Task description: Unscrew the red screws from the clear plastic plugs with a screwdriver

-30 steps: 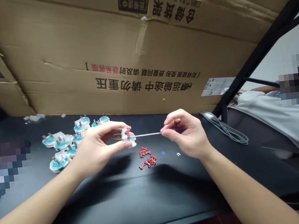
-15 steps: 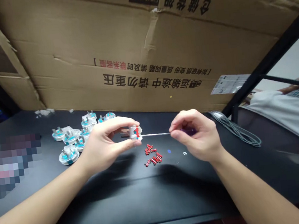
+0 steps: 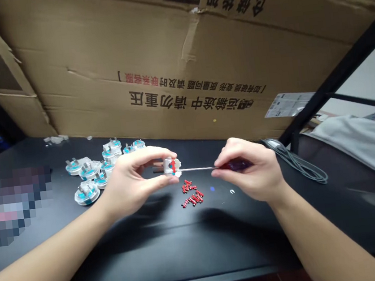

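Observation:
Between its thumb and fingers, my left hand [image 3: 136, 180] grips a clear and white plug piece [image 3: 172, 166] with a red part inside; its metal prongs point left. My right hand [image 3: 250, 169] is closed around the dark red handle of a screwdriver [image 3: 196, 169]. The thin shaft runs level to the left, and its tip meets the right side of the plug piece. Below, several small red parts [image 3: 194, 198] lie in a loose pile on the black table [image 3: 174, 259].
Several clear and blue plug pieces [image 3: 87, 193] stand on the left. Clear bits [image 3: 56, 140] lie behind them. A cardboard sheet [image 3: 89, 48] rises at the back. On the right are a coiled grey cable [image 3: 298, 164] and a black frame bar [image 3: 338, 71]. Light cloth lies beyond.
My right hand has shifted slightly right, its fingers now reaching along the handle, more of which shows. The plug piece has moved a little right. The person's arm at the far right is out of view.

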The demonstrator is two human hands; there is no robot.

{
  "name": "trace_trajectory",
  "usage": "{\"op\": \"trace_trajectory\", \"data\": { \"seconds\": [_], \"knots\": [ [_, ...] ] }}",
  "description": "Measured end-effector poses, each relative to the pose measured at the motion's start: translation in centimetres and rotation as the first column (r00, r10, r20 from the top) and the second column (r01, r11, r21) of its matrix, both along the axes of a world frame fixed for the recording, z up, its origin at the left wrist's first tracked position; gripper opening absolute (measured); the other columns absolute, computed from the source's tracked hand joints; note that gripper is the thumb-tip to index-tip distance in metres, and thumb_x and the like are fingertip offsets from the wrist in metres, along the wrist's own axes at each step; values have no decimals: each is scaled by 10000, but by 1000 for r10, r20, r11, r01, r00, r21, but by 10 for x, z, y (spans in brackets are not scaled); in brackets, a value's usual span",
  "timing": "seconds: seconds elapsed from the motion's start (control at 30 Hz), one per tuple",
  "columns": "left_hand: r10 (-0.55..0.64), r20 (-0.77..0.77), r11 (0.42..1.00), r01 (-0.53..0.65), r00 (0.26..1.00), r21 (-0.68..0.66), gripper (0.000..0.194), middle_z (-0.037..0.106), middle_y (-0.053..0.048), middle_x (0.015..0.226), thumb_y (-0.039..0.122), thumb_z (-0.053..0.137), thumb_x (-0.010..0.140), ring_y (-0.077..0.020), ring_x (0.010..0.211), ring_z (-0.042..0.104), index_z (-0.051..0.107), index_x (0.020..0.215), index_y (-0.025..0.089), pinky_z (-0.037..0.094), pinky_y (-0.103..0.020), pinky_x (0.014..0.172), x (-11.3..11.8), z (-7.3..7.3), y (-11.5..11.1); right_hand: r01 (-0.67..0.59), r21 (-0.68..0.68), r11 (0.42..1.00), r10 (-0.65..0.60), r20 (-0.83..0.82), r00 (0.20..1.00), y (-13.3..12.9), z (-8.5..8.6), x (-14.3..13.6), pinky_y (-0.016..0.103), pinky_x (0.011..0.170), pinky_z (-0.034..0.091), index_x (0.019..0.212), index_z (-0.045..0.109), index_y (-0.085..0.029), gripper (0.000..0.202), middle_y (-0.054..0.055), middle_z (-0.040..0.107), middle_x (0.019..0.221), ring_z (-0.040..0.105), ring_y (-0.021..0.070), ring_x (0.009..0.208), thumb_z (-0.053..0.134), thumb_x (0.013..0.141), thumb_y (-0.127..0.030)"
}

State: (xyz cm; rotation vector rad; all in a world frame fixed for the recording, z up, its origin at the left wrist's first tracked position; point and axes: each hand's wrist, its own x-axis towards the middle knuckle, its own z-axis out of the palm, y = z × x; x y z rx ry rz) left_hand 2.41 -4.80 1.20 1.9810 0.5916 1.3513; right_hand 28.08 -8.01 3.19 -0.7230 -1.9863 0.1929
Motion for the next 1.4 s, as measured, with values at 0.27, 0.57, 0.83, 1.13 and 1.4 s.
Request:
{"op": "trace_trajectory", "data": {
  "seconds": [0.27,0.57,0.83,1.13,1.4],
  "knots": [
    [49,-54,998,-47,997,46,310,762,-42,1010,258,834,728,-218,965,699,758,1027,229,583,-333,878,-2,0,1,49,-58,997,-41,135,990,1,-4,-6,270,598,497,849,722,-217,33,14,712,771,630,137,656,695,866,-227],
    [226,-272,960,-262,935,-101,318,745,-73,996,449,656,861,-223,895,714,677,1008,168,576,-344,838,-6,-10,30,319,-174,932,-280,212,936,24,-20,1,261,612,433,844,697,-184,200,8,685,738,574,129,626,562,942,-294],
    [320,-687,946,-262,652,192,586,543,-167,1361,380,662,798,-331,1255,544,566,1330,154,430,-451,1069,-15,-24,43,318,-325,891,-154,442,884,38,-36,-2,266,741,440,894,720,-185,257,31,707,874,620,148,791,485,968,-260],
    [303,-801,950,-234,516,209,257,744,-72,835,228,518,846,-267,804,697,742,971,209,532,-376,779,-12,-19,47,323,-352,878,-113,504,856,36,-44,-14,264,700,436,892,771,-216,171,28,732,846,634,153,757,603,886,-247],
    [398,-809,908,-310,433,280,382,719,-99,1221,252,507,892,-295,1097,668,676,1232,208,506,-417,966,-23,1,57,313,-352,882,-81,541,837,38,-51,-20,257,705,428,870,773,-232,167,35,717,869,639,159,791,606,883,-221]
  ]
}}
